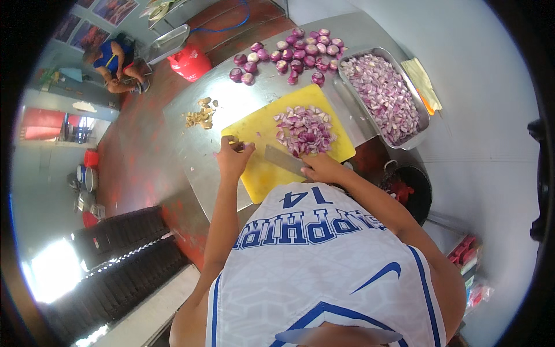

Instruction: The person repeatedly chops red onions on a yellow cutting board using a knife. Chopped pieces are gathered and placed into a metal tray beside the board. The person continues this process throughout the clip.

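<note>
My right hand [324,168] grips the handle of a broad-bladed kitchen knife [282,159], its blade lying low over a yellow cutting board [260,180]. Just beyond the blade is a heap of chopped red onion [308,128] on the board. At the board's left edge my left hand [234,158] has its fingers curled together. A bit of purple shows by its fingertips, but whether it holds a piece is too small to tell. Peeled whole red onions [299,54] are spread along the far side of the metal table [195,160].
Right of the board, a metal tray [422,130] holds chopped onion, with a folded cloth [422,82] beside it. Ginger pieces [201,115] lie to the left. A black bucket [418,191] stands below on the right. Past the table are a red gas cylinder [190,63] and a seated person [113,63].
</note>
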The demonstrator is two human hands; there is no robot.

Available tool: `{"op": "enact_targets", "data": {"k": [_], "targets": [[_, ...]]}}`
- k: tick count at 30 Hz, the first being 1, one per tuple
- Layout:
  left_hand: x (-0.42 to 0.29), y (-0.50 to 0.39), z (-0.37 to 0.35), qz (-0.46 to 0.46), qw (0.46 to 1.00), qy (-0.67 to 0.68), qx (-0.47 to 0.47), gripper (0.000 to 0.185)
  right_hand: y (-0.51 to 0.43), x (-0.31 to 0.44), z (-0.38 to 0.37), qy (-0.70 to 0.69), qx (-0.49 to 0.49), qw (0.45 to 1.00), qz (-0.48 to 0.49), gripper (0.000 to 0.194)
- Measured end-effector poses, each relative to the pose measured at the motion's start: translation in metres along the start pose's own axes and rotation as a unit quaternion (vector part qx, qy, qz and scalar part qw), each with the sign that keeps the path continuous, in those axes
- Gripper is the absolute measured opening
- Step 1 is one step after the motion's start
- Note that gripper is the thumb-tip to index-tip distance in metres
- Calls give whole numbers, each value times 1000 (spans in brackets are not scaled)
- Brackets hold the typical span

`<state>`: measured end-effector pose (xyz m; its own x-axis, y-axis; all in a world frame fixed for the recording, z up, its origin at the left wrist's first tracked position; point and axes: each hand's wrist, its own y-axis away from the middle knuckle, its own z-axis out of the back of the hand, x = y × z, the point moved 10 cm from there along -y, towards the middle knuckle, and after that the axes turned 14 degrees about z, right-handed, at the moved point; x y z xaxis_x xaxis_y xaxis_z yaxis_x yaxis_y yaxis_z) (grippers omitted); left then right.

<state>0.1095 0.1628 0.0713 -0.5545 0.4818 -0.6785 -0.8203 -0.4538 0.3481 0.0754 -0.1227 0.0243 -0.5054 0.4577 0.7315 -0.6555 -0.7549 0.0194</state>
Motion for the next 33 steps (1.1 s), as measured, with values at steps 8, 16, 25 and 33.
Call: {"op": "enact_targets", "data": {"k": [8,16,25,33], "targets": [[-10,47,-81,-233,964,-129,-13,33,-9,-40,49,67,-137,983,-100,26],[14,63,-66,-218,975,-35,-18,20,-9,-13,28,93,-131,985,-68,24],[18,94,-44,-277,957,-17,-88,35,-21,23,8,102,-57,993,-7,21],[37,76,-68,-157,983,44,-88,35,-39,49,10,157,-5,985,69,21]]}}
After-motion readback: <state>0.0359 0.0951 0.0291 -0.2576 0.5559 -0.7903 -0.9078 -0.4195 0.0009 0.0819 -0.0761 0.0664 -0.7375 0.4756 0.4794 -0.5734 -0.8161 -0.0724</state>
